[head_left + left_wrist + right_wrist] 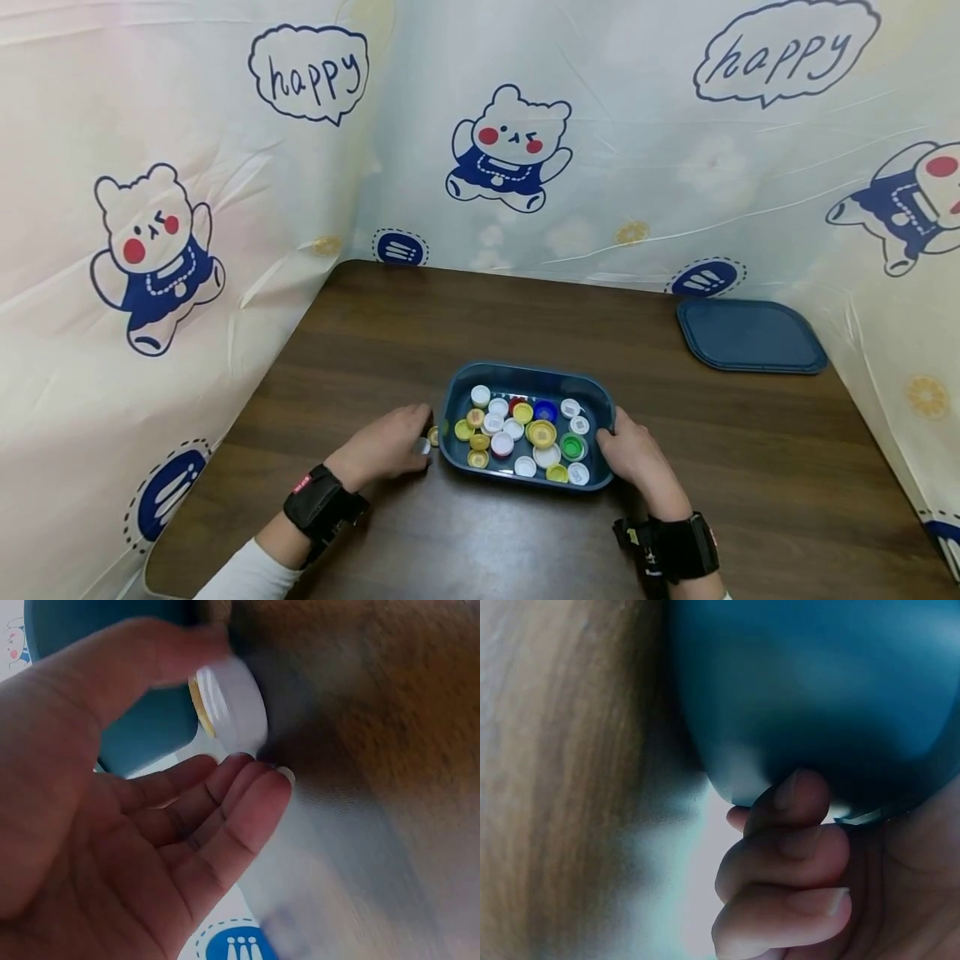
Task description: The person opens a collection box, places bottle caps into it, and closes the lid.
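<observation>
A dark blue rectangular tray (pixel 517 483) holds several plastic bottle caps in white, yellow, green, blue and red. At its right end, my right hand (pixel 636 454) grips the rim, with curled fingers (pixel 802 877) under the tray wall in the right wrist view. My left hand (pixel 386 446) is just outside the tray's left end. Between its thumb and fingertips is a white bottle cap (pixel 236 705), pinched by its edges. A yellow cap (pixel 433 436) lies beside it against the tray's outer wall; in the left wrist view the white cap mostly hides it.
A flat dark blue lid (pixel 752 336) lies at the back right of the brown wooden table (pixel 480 317). Printed curtains with bear drawings (pixel 510 150) enclose the table at the back and both sides. Black straps with cameras (pixel 324 508) circle both wrists.
</observation>
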### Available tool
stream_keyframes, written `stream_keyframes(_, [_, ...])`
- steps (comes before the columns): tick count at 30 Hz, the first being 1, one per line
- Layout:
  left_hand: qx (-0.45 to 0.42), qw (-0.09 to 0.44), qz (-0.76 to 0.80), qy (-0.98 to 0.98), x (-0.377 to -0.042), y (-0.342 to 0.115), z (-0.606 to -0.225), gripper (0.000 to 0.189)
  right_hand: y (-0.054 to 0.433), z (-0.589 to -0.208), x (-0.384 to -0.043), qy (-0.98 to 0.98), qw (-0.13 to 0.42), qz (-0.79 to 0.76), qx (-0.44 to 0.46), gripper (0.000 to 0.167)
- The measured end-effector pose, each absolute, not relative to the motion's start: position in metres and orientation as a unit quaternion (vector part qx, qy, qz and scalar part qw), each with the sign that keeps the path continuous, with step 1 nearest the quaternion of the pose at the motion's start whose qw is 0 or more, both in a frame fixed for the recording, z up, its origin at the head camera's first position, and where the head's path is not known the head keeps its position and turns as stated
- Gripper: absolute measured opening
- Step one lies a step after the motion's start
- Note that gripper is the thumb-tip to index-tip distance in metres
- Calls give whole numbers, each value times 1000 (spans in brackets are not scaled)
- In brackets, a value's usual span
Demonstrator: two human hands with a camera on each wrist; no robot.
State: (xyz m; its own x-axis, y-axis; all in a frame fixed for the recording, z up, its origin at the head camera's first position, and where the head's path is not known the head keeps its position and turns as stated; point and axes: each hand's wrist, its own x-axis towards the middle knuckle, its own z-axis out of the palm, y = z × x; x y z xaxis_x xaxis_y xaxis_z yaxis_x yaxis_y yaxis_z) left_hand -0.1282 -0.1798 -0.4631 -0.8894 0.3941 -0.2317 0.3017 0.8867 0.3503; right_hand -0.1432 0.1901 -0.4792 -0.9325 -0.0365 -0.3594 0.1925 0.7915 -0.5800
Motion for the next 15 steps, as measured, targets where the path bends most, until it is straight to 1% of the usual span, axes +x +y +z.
stream_keyframes(4, [181, 150, 154, 960, -131, -181, -463, 31, 190, -479, -143, 931, 175, -317, 38, 44])
stream_keyframes(8, [206, 140, 130, 960, -136, -184, -458, 22, 190, -479, -142, 934, 170, -311, 32, 48])
stream_keyframes(12, [221, 139, 123, 957, -144, -186, -444, 20, 190, -479, -142, 934, 170, -312, 31, 50])
stream_keyframes(15, [218, 138, 120, 959, -151, -185, -431, 23, 190, -479, -142, 934, 171, -312, 32, 50])
